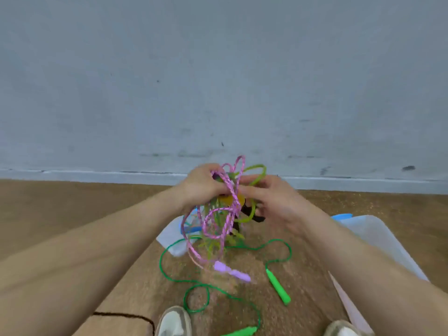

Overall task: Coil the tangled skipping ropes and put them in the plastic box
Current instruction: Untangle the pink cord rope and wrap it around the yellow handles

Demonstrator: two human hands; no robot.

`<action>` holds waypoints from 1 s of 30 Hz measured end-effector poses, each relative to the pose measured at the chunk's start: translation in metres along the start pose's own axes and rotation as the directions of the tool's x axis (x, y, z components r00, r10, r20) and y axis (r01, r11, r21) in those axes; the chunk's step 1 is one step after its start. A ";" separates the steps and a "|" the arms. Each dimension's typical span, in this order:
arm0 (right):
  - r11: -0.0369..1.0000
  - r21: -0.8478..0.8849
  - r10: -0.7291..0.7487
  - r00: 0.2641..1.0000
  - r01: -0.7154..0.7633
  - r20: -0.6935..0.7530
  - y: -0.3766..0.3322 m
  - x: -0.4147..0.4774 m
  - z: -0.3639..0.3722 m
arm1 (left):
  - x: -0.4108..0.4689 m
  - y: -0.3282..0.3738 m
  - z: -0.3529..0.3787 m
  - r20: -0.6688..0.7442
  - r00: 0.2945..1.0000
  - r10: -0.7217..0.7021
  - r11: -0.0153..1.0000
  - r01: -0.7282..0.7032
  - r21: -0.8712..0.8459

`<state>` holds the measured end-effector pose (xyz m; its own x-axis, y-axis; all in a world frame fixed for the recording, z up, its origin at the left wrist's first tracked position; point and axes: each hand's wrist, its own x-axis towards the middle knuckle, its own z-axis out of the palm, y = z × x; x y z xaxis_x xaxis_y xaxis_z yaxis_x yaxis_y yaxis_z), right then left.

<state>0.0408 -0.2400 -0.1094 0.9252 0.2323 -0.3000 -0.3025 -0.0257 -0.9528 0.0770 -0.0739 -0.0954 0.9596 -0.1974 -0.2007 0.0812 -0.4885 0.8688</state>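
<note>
The left hand (201,185) has its fingers curled round the top of the tangle (218,221), clamping pink rope (228,214) loops. It is best used as the anchor: hold steady and let the other hand do the picking. At 8 o'clock from the tangle a pale plastic piece (172,236), perhaps a lid, lies on the floor (72,202).

The tangle hangs in the air between the hands, with pink and lime rope (257,170) wound through each other around something orange and black that is too blurred to name. A purple handle (230,270) dangles at 6 o'clock. That free end is the place to start: feed it back through the loops rather than pulling, since pulling would likely tighten the knots.

A green rope (169,275) trails loose on the floor from 7 to 5 o'clock, with one green handle (278,286) at 5 o'clock. It looks nearly clear of the rest, so it probably comes out first and coils easily.

The right hand (274,202) closes on the tangle's right side, fingers bent into the strands; which strand it pinches I cannot tell. It should loosen one loop at a time and widen it.

The box (378,238) sits at 4 o'clock, near enough to drop each coil in.
</note>
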 end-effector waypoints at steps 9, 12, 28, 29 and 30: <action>0.894 -0.256 -0.442 0.815 0.368 -0.373 -0.156 -0.103 0.014 | -0.097 0.119 -0.057 -0.322 0.910 0.262 0.826 -0.384 -0.414; 0.912 -0.232 -0.410 0.802 0.340 -0.435 -0.149 -0.121 0.010 | -0.113 0.120 -0.047 -0.245 0.934 0.259 0.885 -0.331 -0.328; 0.842 -0.533 -0.149 0.985 0.082 -0.084 -0.089 -0.100 0.011 | -0.113 0.114 -0.030 -0.298 0.934 0.195 0.850 -0.313 -0.424; 0.907 -0.374 -0.193 0.981 0.191 0.034 -0.087 -0.100 0.022 | -0.116 0.118 -0.029 -0.268 0.942 0.201 0.814 -0.313 -0.489; 0.924 -0.282 -0.239 0.966 0.259 0.102 -0.082 -0.098 0.031 | -0.118 0.120 -0.027 -0.236 0.948 0.213 0.776 -0.311 -0.548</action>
<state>-0.0319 -0.2309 0.0000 0.9425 0.3294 -0.0568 0.0245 -0.2376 -0.9711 -0.0195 -0.0860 0.0453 0.9907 -0.0902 0.1017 -0.0876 0.1480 0.9851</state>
